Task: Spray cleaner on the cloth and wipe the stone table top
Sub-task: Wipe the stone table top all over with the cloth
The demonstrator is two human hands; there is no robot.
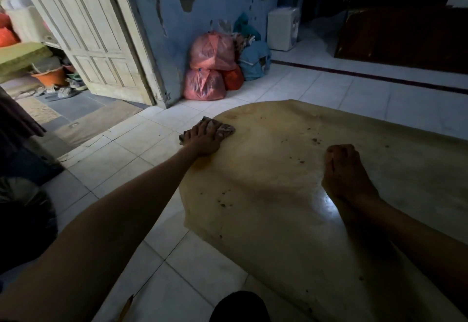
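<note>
Most of the cloth is covered by the left hand. The table top is cut off at the right and lower edges. Whatever lies in the dark upper right cannot be made out.

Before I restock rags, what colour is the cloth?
Brownish-pink, mottled cloth under the left hand; head view.

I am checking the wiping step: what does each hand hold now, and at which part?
The left hand presses the cloth flat on the table top, covering its near part. The right hand rests on the table as a fist, holding nothing visible.
</note>
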